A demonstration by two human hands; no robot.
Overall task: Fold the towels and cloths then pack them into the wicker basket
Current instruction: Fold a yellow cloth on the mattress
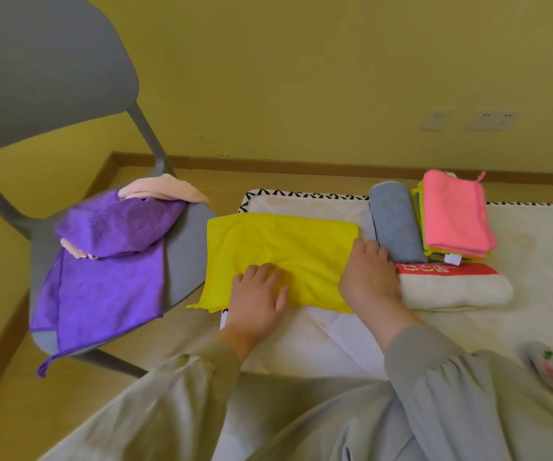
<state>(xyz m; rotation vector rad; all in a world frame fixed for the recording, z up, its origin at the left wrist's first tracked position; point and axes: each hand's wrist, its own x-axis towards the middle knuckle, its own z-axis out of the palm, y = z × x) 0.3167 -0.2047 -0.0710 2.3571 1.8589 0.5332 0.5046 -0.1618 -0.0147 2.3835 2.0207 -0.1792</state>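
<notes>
Both flat, open palms press the yellow cloth, its long axis running nine-to-three: left hand at its six-o'clock edge, right hand at its three-o'clock end.

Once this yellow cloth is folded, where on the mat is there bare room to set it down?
Bare mat lies right of the pink stack and white towel, and in front of the yellow cloth, between the left hand and right hand. It is crowded at the grey roll. The chair holds the purple cloth.
</notes>
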